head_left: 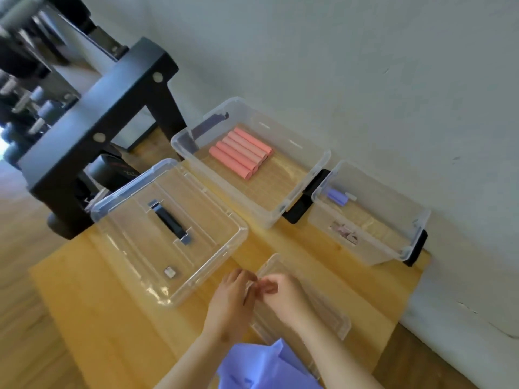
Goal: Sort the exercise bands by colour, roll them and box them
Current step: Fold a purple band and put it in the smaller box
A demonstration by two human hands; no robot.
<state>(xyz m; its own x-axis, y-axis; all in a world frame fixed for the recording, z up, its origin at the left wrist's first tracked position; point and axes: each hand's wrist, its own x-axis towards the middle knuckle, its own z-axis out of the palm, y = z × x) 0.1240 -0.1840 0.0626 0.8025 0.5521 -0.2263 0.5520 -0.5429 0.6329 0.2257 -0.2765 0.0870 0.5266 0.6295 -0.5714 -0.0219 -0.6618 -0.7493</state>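
A smooth, pale wooden tabletop (112,318) carries glossy clear plastic ware. Along its far edge stands a large rectangular box (224,189) with five matte pink rolls (241,153) lying side by side, touching, towards its far left corner. At the far right corner stands a smaller clear box (365,254) with one short purple roll (337,196) against its far left wall. A blurred label on this box cannot be read. By the left edge lies a large ribbed lid (134,248) with a black handle (168,220). A smaller clear lid (325,315) lies near the near edge, partly hidden under both hands. The left hand (230,301) and right hand (283,293) meet at this lid's left rim, the right one's fingers curled. Motion blur hides whether they pinch anything, so I cannot tell either grip. A thin, soft purple band (266,369) lies crumpled between the forearms at the near edge, cut off by the bottom of the view. A black metal frame (92,122) stands beyond the left edge, its upper part blurred.
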